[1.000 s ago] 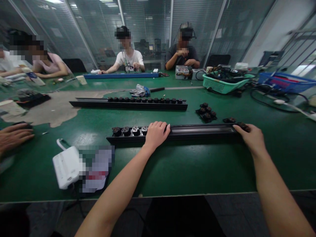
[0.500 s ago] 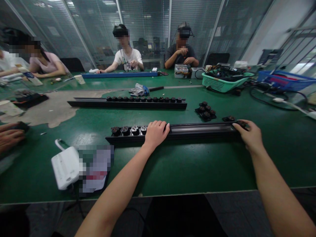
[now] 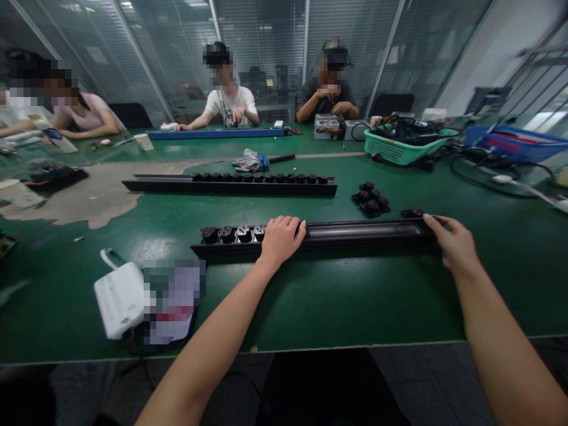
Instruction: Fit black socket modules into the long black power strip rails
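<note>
A long black channel rail lies across the green table in front of me. Several black modules, square-based with round tops, sit in its left part; its right half shows a bare trough. My left hand lies over the middle of the rail with the fingers closed round it, hiding what is beneath. At the rail's right end, my right hand pinches what looks like a small black module, mostly hidden by thumb and fingers. Just behind that end lies a loose module.
Farther back are a second rail with a row of modules and a cluster of loose modules. A white adapter stands at front left. A green basket holds cables. Several people sit at the table's far side.
My right hand has shifted slightly right at the rail's end, its thumb now higher. My left hand stays put. A co-worker's hand at the left edge has gone out of view.
</note>
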`<move>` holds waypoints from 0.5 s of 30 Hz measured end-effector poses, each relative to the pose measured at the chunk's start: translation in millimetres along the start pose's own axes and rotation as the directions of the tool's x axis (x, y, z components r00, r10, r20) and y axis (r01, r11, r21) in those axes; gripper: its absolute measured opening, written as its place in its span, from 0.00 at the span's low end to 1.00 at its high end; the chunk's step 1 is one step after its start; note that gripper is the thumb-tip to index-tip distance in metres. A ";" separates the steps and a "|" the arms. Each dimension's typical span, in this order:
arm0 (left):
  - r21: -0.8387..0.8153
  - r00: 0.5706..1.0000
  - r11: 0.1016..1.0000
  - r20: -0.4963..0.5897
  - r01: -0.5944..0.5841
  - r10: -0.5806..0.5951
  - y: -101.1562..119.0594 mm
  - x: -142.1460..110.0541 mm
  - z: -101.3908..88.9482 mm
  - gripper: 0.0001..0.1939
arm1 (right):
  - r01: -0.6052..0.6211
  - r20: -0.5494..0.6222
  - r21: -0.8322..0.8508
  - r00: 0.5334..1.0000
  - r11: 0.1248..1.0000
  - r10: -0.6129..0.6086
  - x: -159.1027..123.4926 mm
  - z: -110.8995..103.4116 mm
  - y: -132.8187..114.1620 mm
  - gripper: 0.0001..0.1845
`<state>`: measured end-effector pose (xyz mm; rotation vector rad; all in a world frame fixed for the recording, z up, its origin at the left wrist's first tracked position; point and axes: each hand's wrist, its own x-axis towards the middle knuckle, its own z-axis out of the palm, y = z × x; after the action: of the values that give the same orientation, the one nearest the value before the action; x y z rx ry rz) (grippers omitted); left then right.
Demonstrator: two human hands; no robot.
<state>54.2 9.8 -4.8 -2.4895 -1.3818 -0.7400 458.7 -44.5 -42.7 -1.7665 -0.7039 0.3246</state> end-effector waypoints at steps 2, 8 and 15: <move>0.000 1.000 1.000 0.003 0.000 0.000 0.1 0.1 -0.3 0.19 | -0.046 -0.014 0.054 0.999 0.997 0.047 -0.8 0.1 -3.1 0.31; -0.020 1.000 1.000 0.003 -0.001 0.001 0.1 0.2 -1.2 0.19 | -0.058 -0.028 0.079 0.998 0.995 0.060 1.5 0.2 -3.0 0.26; -0.009 1.000 1.000 -0.002 -0.006 0.006 -0.2 -0.2 0.2 0.19 | -0.002 -0.029 0.017 1.000 1.000 0.002 -3.8 -0.9 -6.2 0.28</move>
<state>54.0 9.9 -5.1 -2.4980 -1.3729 -0.7483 454.4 -46.4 -37.0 -1.7529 -0.6774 0.3051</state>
